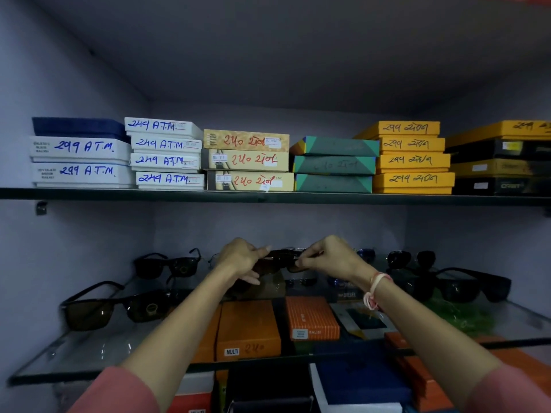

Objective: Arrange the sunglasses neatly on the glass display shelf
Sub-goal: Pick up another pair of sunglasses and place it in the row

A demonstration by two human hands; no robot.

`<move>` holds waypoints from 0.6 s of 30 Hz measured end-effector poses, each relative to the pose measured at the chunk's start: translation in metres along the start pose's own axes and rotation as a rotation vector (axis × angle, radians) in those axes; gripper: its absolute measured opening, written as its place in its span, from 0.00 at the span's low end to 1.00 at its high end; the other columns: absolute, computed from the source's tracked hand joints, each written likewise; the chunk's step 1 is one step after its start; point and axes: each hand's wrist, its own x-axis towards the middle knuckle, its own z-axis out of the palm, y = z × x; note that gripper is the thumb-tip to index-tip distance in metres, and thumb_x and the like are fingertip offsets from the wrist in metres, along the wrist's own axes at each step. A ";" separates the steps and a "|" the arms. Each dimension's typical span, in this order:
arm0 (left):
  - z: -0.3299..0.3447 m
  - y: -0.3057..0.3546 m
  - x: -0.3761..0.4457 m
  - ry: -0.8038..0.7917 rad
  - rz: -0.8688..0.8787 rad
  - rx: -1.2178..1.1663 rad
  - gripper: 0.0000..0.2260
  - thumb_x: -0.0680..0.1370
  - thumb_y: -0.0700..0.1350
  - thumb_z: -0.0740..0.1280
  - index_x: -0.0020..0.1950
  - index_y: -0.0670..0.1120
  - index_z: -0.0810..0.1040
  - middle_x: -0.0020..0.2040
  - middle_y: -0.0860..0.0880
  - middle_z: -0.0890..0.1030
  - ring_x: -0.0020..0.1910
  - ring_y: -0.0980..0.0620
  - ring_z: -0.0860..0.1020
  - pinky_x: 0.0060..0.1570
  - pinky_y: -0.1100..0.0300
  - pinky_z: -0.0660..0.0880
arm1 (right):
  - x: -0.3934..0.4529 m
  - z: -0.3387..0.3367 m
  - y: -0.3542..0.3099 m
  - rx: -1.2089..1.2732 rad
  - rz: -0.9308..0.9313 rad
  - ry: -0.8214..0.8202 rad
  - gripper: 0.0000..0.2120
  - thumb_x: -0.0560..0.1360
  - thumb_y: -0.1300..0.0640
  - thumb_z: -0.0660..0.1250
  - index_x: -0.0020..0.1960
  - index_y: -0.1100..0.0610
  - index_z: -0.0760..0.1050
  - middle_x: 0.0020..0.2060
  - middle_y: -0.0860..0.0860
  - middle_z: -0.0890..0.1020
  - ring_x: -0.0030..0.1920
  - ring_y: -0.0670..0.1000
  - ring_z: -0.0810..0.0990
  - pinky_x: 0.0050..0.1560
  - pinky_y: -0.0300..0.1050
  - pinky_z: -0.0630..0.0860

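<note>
Brown-lensed sunglasses are hanging above the glass display shelf, between other pairs; the left hand and right hand are each pinching one end.

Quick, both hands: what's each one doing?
Left hand: shut on the brown sunglasses, left end.
Right hand: shut on the same pair, right end.

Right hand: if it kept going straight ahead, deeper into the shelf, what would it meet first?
Probably the small dark sunglasses just behind the right hand, then the back wall. Depth is hard to judge here.
</note>
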 end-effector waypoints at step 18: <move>0.039 -0.001 -0.010 0.129 0.078 0.277 0.16 0.74 0.52 0.71 0.55 0.42 0.83 0.56 0.46 0.83 0.49 0.46 0.84 0.47 0.53 0.83 | -0.016 -0.004 0.018 0.136 0.096 0.272 0.06 0.73 0.63 0.72 0.49 0.58 0.85 0.47 0.54 0.87 0.47 0.49 0.84 0.50 0.40 0.80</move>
